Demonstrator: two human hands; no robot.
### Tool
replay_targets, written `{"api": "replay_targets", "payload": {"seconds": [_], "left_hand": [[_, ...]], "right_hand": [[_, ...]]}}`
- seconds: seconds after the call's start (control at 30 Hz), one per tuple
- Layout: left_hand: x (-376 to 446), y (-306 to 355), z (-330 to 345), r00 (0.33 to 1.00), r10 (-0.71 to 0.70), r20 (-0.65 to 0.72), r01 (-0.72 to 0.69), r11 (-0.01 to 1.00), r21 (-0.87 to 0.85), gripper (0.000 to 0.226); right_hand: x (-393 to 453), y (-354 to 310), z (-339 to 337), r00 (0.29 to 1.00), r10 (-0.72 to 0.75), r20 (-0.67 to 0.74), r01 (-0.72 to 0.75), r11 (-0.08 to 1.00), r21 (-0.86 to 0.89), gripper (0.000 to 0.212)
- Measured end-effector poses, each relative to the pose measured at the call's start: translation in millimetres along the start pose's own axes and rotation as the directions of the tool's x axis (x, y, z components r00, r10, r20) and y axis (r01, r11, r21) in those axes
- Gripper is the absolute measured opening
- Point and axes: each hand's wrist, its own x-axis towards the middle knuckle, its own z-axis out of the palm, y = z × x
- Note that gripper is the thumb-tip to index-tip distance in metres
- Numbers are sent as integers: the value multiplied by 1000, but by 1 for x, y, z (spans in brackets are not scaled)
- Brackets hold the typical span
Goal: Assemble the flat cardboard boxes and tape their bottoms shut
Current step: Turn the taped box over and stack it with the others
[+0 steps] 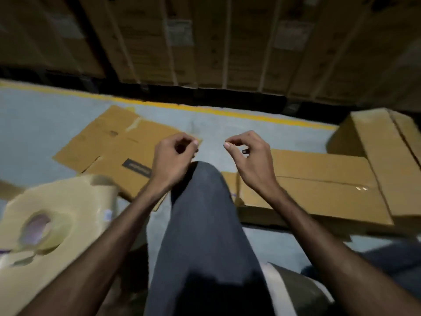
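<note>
My left hand (pixel 173 160) and my right hand (pixel 250 156) hover above my raised knee (pixel 202 201), a small gap between them. On each hand the fingers are curled and the thumb meets the forefinger, with nothing visible in the pinch. A flattened cardboard box (pixel 114 142) lies on the grey floor just beyond my left hand. To the right of my knee lies a long cardboard box (pixel 319 190) with clear tape glinting on its seam. A wrapped pack of tape rolls (pixel 45 224) sits at the lower left, beside my left forearm.
Another cardboard box (pixel 376 142) stands at the far right, against the long one. A wall of stacked cartons (pixel 205 42) fills the back behind a yellow floor line (pixel 205 109). Bare grey floor (pixel 34 124) shows at the left.
</note>
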Motion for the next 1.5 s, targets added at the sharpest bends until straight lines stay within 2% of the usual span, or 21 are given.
{"api": "replay_targets", "payload": {"seconds": [0.13,0.2,0.3,0.4,0.47,0.6,0.7,0.8,0.83,0.87,0.9,0.93,1.03,1.1,1.3,1.43,1.5], "left_hand": [[36,42,83,955,165,246,-201,971,129,14],[50,58,131,876,218,430,-319,931,178,15],[68,70,218,717,237,655,-455,872,183,17],[84,61,276,640,186,745,-481,853,200,19],[95,53,321,596,156,788,-506,834,218,20],[116,34,405,541,77,837,-531,804,269,26],[127,23,461,531,30,847,-538,784,309,37],[135,16,511,553,33,832,-569,745,348,48],[137,14,527,559,24,829,-574,732,366,52],[139,12,540,560,3,828,-573,724,385,56],[140,10,552,560,-27,828,-564,720,405,60],[140,9,561,562,-64,825,-547,719,429,65],[144,0,574,600,-138,788,-453,753,477,76],[147,-7,568,646,-165,745,-386,772,505,84],[145,-35,506,749,-161,642,-347,730,588,96],[145,-59,453,806,-152,572,-328,689,646,97],[152,-64,436,838,-148,525,-273,721,637,103]], "right_hand": [[-21,63,-63,961,220,-168,-220,975,17,14],[-33,95,-87,918,323,-230,-322,946,44,16],[-55,146,-119,825,467,-318,-463,881,95,16],[-72,176,-126,731,580,-360,-572,808,141,14],[-79,202,-133,611,680,-404,-650,723,233,13],[-90,249,-146,307,855,-418,-726,494,479,12],[-106,284,-151,87,917,-389,-690,338,641,12],[-117,318,-156,-204,906,-371,-600,183,778,15],[-121,329,-156,-277,897,-344,-578,130,806,20],[-124,336,-155,-332,892,-306,-555,78,828,26],[-125,341,-153,-357,898,-256,-524,35,851,33],[-126,347,-149,-350,914,-203,-483,9,875,43],[-119,351,-135,-257,965,-48,-352,-48,935,73],[-113,351,-128,-234,972,-28,-331,-52,942,84],[-103,328,-120,-128,992,-10,-494,-55,868,88],[-92,321,-108,-11,998,55,-583,-51,811,90],[-86,323,-100,47,998,52,-619,-12,785,92]]}}
